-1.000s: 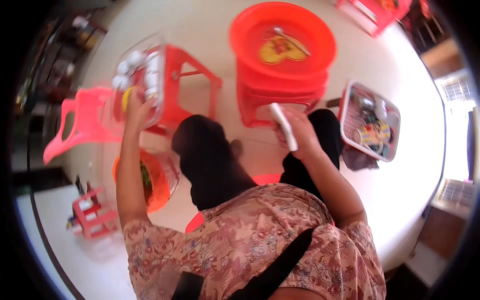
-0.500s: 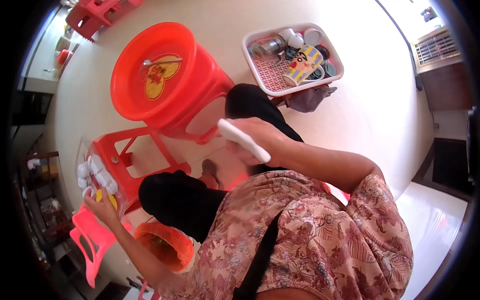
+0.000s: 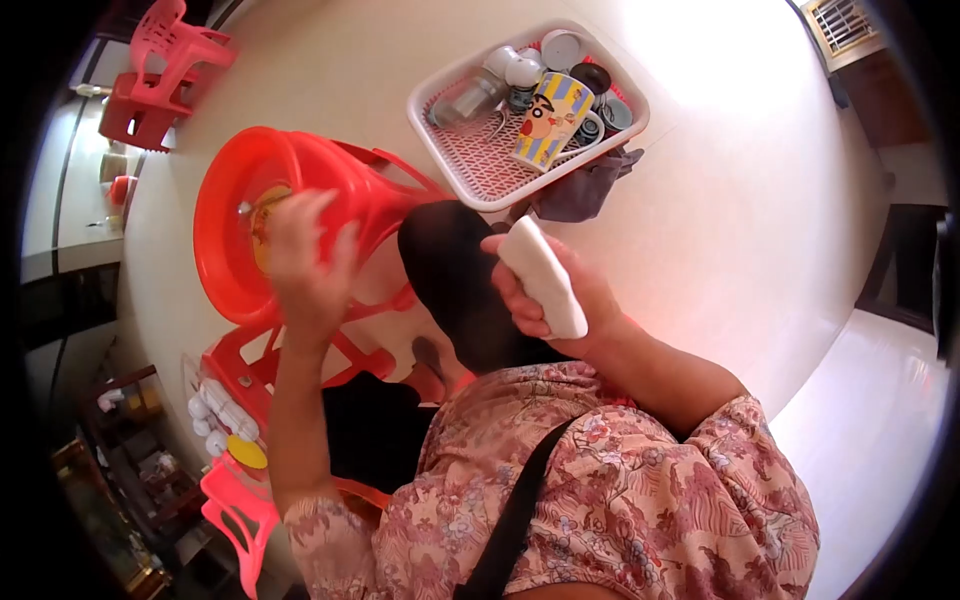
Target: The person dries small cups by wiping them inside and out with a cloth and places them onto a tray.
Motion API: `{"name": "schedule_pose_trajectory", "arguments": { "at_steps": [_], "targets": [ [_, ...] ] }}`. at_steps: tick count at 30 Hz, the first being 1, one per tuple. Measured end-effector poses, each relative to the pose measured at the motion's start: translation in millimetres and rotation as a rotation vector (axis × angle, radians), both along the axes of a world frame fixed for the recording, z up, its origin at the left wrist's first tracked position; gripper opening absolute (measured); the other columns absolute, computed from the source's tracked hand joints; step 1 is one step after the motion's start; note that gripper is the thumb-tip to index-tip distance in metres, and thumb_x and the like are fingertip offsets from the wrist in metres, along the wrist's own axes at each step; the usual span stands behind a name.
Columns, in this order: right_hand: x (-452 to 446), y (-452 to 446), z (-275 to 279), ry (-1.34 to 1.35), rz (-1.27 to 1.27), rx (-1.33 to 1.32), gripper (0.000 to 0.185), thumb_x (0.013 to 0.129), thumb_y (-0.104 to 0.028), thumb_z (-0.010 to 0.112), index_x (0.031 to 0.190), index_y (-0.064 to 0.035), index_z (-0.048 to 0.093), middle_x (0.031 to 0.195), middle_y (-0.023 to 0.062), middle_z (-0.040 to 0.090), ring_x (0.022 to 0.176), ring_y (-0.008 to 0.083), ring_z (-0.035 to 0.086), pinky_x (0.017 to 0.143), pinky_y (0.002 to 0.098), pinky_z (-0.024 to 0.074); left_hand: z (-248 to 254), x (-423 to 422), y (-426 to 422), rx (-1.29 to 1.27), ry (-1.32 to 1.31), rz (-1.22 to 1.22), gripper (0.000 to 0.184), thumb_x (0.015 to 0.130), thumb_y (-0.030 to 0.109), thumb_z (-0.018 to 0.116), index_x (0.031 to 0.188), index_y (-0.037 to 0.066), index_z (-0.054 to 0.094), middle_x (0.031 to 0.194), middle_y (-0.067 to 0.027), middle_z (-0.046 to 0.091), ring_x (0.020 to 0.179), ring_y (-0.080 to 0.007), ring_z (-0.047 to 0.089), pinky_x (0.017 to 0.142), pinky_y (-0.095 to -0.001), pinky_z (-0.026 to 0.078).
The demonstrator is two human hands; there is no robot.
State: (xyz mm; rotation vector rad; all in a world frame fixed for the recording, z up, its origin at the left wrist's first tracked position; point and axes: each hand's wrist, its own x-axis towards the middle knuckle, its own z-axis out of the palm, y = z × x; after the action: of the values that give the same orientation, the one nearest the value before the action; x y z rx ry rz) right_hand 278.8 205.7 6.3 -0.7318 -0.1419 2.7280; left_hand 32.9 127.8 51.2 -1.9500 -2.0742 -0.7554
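My right hand (image 3: pixel 592 288) is closed around a white sponge (image 3: pixel 545 280), holding it up over my knee. My left hand (image 3: pixel 310 250), blurred by motion, is raised with fingers apart and nothing visible in it. It appears in front of the red basin (image 3: pixel 222 205) and hides part of it. Inside the basin a yellow patch (image 3: pixel 268 200) shows beside the end of a spoon (image 3: pixel 244 208). Ahead of my right hand, a white and red basket (image 3: pixel 470 192) holds a striped cartoon mug (image 3: pixel 552 115), a glass jar (image 3: pixel 470 103) and several cups and lids.
A red stool (image 3: pixel 360 190) supports the basin, and another red stool (image 3: pixel 240 365) stands left of my leg. White rounded items (image 3: pixel 215 410) and a yellow disc (image 3: pixel 246 452) lie by a pink stool (image 3: pixel 245 515). Stacked chairs (image 3: pixel 170 60) stand far left.
My left hand has moved up and right, from beside the yellow disc to in front of the basin. My right hand has turned the sponge so its broad face shows. The view has shifted.
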Motion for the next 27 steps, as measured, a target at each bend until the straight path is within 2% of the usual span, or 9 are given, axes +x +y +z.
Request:
{"name": "schedule_pose_trajectory", "arguments": {
  "at_steps": [3, 11, 17, 20, 23, 26, 27],
  "targets": [
    [2.8, 4.1, 0.0, 0.004, 0.0, 0.009, 0.034, 0.093, -0.038, 0.046, 0.105, -0.0075, 0.054, 0.071, 0.0029, 0.054, 0.045, 0.0098, 0.043, 0.035, 0.0208, 0.0313, -36.4, 21.3, 83.2, -0.143, -0.085, -0.145, 0.035, 0.076, 0.005, 0.064, 0.109, 0.002, 0.053, 0.109, -0.0162, 0.054, 0.105, -0.0354, 0.051, 0.091, -0.04, 0.041],
    [8.8, 23.2, -3.5, -0.025, -0.081, -0.117, 0.033, 0.093, -0.039, 0.047, 0.105, -0.0085, 0.054, 0.071, 0.0022, 0.054, 0.047, 0.0094, 0.043, 0.037, 0.0213, 0.0307, -122.4, 42.6, 230.7, -0.209, 0.107, -0.225, 0.048, 0.071, 0.007, 0.066, 0.115, 0.003, 0.05, 0.117, -0.0125, 0.052, 0.109, -0.0319, 0.049, 0.092, -0.0401, 0.041],
    [12.3, 29.9, -6.6, 0.029, -0.121, -0.182, 0.036, 0.093, -0.039, 0.045, 0.109, -0.007, 0.052, 0.075, 0.0032, 0.054, 0.048, 0.0101, 0.042, 0.039, 0.0217, 0.0302, -151.3, 49.1, 279.7, -0.132, 0.272, -0.293, 0.042, 0.072, 0.006, 0.061, 0.113, 0.004, 0.054, 0.12, -0.0111, 0.054, 0.112, -0.029, 0.049, 0.09, -0.0391, 0.043],
    [12.0, 34.0, -4.8, 0.015, -0.12, -0.199, 0.038, 0.094, -0.039, 0.044, 0.111, -0.006, 0.051, 0.077, 0.0035, 0.054, 0.05, 0.0105, 0.042, 0.04, 0.0225, 0.0302, -162.5, 53.9, 297.4, -0.21, 0.181, -0.274, 0.033, 0.075, 0.009, 0.056, 0.108, 0.005, 0.057, 0.11, -0.0101, 0.058, 0.108, -0.0277, 0.051, 0.086, -0.0398, 0.044],
    [11.1, 35.6, -6.2, 0.019, -0.11, -0.22, 0.04, 0.094, -0.04, 0.044, 0.112, -0.0057, 0.051, 0.077, 0.0034, 0.054, 0.05, 0.0108, 0.042, 0.041, 0.0234, 0.0305, -158.8, 55.1, 299.6, -0.269, 0.287, -0.377, 0.025, 0.078, 0.011, 0.052, 0.102, 0.006, 0.059, 0.1, -0.0086, 0.06, 0.103, -0.0268, 0.053, 0.083, -0.0404, 0.043],
    [11.3, 35.5, -8.8, 0.023, -0.113, -0.215, 0.04, 0.093, -0.041, 0.044, 0.112, -0.0063, 0.051, 0.077, 0.0031, 0.054, 0.051, 0.011, 0.042, 0.041, 0.0237, 0.0308, -162.6, 54.4, 297.9, -0.024, 0.355, -0.34, 0.024, 0.073, 0.015, 0.059, 0.096, 0.007, 0.06, 0.092, -0.0081, 0.061, 0.097, -0.0274, 0.055, 0.079, -0.0414, 0.044],
    [11.2, 35.4, -8.8, 0.014, -0.111, -0.212, 0.04, 0.093, -0.041, 0.044, 0.112, -0.0066, 0.051, 0.078, 0.003, 0.054, 0.051, 0.0109, 0.042, 0.041, 0.0235, 0.0309, -162.6, 53.6, 296.5, -0.026, 0.297, -0.271, 0.026, 0.071, 0.016, 0.062, 0.096, 0.007, 0.06, 0.092, -0.0083, 0.061, 0.096, -0.0279, 0.055, 0.078, -0.0419, 0.044]
  ]
}}
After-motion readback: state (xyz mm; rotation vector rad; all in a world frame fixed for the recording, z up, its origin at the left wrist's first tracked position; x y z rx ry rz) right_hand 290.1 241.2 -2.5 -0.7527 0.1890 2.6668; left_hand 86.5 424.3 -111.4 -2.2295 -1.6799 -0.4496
